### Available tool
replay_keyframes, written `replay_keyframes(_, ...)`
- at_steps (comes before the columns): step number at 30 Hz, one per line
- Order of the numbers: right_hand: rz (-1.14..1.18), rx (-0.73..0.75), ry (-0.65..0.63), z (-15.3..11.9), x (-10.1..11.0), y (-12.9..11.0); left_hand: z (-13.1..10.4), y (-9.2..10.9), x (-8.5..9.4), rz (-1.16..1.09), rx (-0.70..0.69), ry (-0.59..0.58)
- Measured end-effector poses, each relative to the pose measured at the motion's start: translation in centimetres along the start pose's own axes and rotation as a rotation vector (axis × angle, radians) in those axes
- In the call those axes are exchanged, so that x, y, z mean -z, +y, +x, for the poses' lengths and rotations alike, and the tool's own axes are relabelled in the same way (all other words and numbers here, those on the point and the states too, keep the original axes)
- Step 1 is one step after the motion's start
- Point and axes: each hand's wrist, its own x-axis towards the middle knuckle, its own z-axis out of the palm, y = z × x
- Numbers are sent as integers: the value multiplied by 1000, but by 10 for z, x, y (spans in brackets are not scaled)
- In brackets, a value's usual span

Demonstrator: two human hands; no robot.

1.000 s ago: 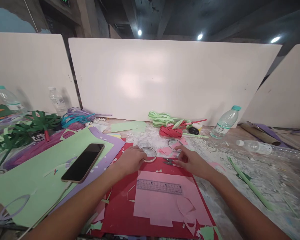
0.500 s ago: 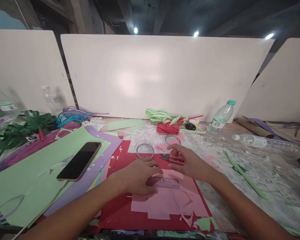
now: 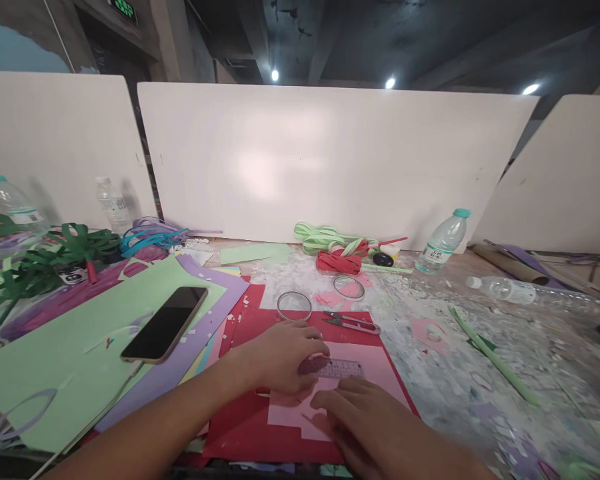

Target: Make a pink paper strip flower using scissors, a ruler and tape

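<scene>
My left hand (image 3: 290, 357) lies palm down over the left end of a clear ruler (image 3: 346, 369), thumb and fingers apart. Beneath the ruler is a pink paper sheet (image 3: 286, 412), itself on a larger red sheet (image 3: 230, 427). Just below the ruler, my right hand (image 3: 367, 417) reaches low over the pink sheet. Its fingers point left and are partly hidden and blurred, so I cannot see whether they grip anything. Thread snips (image 3: 353, 323) lie on the top edge of the red sheet. A thin metal ring (image 3: 279, 307) rests left of them.
Left stands a stack with a green sheet (image 3: 85, 373) on top and a cabled phone (image 3: 165, 325) on it. Behind are another ring (image 3: 349, 278), a red ribbon bundle (image 3: 338, 262) and an upright bottle (image 3: 443, 241). A bottle (image 3: 530, 291) lies at right.
My right hand has moved away from the thread snips, down toward the front of the pink sheet; the snips now lie on the red sheet. My left hand stays on the ruler.
</scene>
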Motion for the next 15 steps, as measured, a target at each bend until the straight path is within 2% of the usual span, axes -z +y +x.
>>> replay_keyframes(5,-71,-20,-57,-2,-1,0,-1,-2,-1,-2,-27,31)
replay_keyframes(15,-37,-18,-52,-3,2,3,0,-2,-2,4,-29,30)
